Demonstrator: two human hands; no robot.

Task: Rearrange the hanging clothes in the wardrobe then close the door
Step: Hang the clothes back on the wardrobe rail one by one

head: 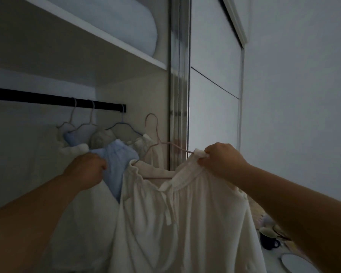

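A white blouse [175,219] hangs on a pink wire hanger [156,134] that is off the black rail [47,97] and held out in front of the wardrobe. My right hand [222,160] pinches the blouse's shoulder at the hanger's right end. My left hand [87,170] grips the light blue garment [116,162] among the clothes on the rail. Three other hangers with pale clothes hook over the rail's right end. The sliding door [213,75] stands open to the right.
A shelf [110,40] above the rail carries folded pale blue bedding [130,22]. At lower right sit a dark cup [268,243] and a round plate [295,263] on a surface. A plain wall fills the right side.
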